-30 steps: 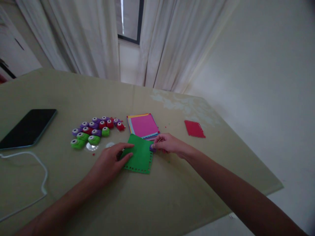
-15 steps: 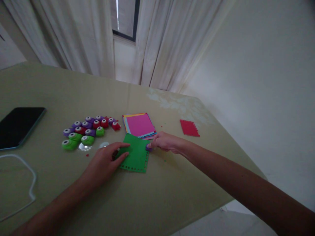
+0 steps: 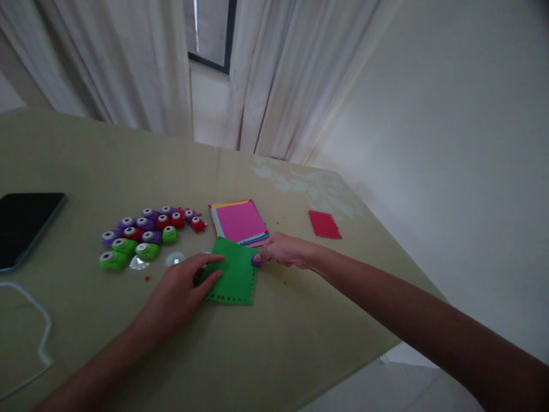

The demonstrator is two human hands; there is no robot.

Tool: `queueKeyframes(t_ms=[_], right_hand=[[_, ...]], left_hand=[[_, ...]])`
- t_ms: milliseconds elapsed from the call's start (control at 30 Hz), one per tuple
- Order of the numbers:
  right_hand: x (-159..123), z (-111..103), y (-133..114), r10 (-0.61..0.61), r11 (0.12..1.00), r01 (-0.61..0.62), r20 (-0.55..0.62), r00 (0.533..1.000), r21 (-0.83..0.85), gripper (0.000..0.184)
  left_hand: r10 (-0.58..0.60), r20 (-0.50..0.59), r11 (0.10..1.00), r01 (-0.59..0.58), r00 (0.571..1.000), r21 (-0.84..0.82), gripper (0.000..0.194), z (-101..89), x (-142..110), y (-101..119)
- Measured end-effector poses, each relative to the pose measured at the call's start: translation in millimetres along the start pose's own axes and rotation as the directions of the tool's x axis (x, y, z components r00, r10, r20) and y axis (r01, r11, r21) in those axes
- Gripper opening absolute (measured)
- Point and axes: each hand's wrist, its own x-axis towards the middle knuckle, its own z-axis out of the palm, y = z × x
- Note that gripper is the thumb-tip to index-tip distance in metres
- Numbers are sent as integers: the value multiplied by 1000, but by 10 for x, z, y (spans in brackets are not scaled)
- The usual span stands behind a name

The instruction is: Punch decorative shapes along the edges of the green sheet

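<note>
A square sheet of green paper [image 3: 235, 272] lies near the middle of the table, with a row of small punched holes along its bottom and right edges. My left hand [image 3: 184, 286] holds its left side, thumb and index finger spread over the top; the other fingers are mostly hidden. At the right edge of the sheet is a small purple craft punch [image 3: 256, 260]. My right hand [image 3: 281, 249] is closed on this punch and hides part of it.
Several green, red and purple craft punches [image 3: 148, 236] are grouped at left. Behind the green sheet lies a stack of coloured paper [image 3: 240, 220]. A punched red sheet [image 3: 325, 224] lies right, a tablet [image 3: 30, 223] and white cable [image 3: 45, 326] left. Clear discs [image 3: 175, 259] sit near my left hand.
The view has shifted slightly, so most things on the table appear a little further left. Both hands keep their places on the green paper and the purple punch.
</note>
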Motion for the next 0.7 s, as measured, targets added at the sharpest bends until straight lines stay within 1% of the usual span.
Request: queueKeyframes(t_ms=[100,200,333,400,467,533,600,633,700], right_hand=[[-8,22,73,-34,997,34,1,999,74,32],[-6,67,151,-65,988,73,-58,996,136,35],[-3,123,234,-117,975,136,-115,986,176,39],[8,141,291,-157,965,182,-138,978,187,41],[24,167,370,-214,951,248,-186,959,183,40],[35,213,460,-283,922,341,-283,916,182,37],[26,275,542,-358,879,448,-395,846,163,31],[13,305,573,-406,858,497,-424,809,127,26],[-22,342,615,-521,820,573,-407,750,7,25]], left_hand=[[-19,7,1000,19,1000,10,39,-3,6,17],[-20,3,1000,20,1000,10,39,2,11,14],[-22,-2,1000,22,1000,-3,38,14,11,-7],[-24,-4,1000,24,1000,-10,38,18,9,-14],[-23,-5,1000,23,1000,-8,36,22,7,-16],[-25,-15,1000,25,1000,-11,36,28,4,-19],[-32,-26,999,32,999,-16,35,35,0,-24],[-37,-31,999,36,999,-20,36,37,-3,-28],[-46,-42,999,45,998,-24,35,41,-9,-39]])
